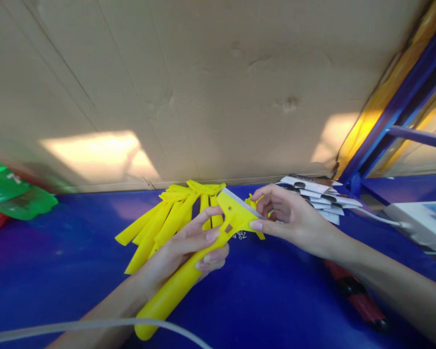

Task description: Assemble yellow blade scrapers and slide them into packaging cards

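Note:
My left hand (194,242) is wrapped round the handle of a yellow plastic scraper (178,286), which lies aslant with its wide head up and to the right. A thin metal blade (240,201) runs along the head's far edge. At the right corner of that head, my right hand (290,218) pinches with thumb and fingers. Behind my left hand, a heap of similar yellow scrapers (160,223) lies on the blue table (269,295). Small yellow pieces (259,236) show partly behind the held head and my right hand.
A pile of folded white and black cards (316,191) lies behind my right hand. Near my right forearm is a red and black tool handle (365,300). A white device with a cable (421,225) stands right, a green bottle (18,191) left. Cardboard (218,97) rises behind.

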Action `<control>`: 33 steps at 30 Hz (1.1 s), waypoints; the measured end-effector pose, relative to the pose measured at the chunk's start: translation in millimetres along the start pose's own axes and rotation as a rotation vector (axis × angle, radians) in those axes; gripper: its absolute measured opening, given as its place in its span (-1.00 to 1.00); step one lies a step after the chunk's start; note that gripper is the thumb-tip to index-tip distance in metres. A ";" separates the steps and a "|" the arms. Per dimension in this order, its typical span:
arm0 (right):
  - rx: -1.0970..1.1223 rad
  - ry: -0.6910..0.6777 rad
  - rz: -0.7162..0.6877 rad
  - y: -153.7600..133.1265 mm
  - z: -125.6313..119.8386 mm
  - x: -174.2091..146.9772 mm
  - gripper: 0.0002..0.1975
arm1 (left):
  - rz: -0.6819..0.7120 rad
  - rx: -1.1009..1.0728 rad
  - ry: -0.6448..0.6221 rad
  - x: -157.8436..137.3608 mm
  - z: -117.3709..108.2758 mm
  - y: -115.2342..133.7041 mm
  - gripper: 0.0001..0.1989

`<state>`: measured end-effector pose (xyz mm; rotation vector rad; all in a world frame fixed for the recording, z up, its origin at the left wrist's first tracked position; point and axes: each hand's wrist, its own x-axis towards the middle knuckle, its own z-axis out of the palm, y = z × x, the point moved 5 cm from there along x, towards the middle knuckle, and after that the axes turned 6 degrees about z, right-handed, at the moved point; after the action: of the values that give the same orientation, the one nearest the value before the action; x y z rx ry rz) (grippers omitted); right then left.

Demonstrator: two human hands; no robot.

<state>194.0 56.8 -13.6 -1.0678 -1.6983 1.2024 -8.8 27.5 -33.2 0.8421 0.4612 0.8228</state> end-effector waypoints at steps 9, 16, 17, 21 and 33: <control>-0.092 0.239 0.002 2.9 -8.4 2.5 -0.77 | 0.106 -0.146 0.174 2.3 -3.3 8.6 -0.63; -0.843 -0.128 -0.250 7.7 30.5 -9.9 -0.76 | 0.204 -0.161 0.279 6.8 -17.1 15.2 -0.65; -0.886 -0.142 -0.257 9.8 34.0 -11.0 -0.74 | 0.201 -0.156 0.277 7.1 -17.5 14.8 -0.64; -0.926 -0.174 -0.255 11.6 38.6 -12.3 -0.77 | 0.162 -0.148 0.249 7.3 -16.3 11.3 -0.59; -1.074 -0.271 -0.156 5.0 37.9 -17.6 -0.85 | 0.112 -0.083 0.242 5.6 -10.4 4.7 -0.56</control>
<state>166.2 29.9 -29.9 -1.3413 -2.6811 0.2589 -14.3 38.6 -35.9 0.6991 0.5926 1.0470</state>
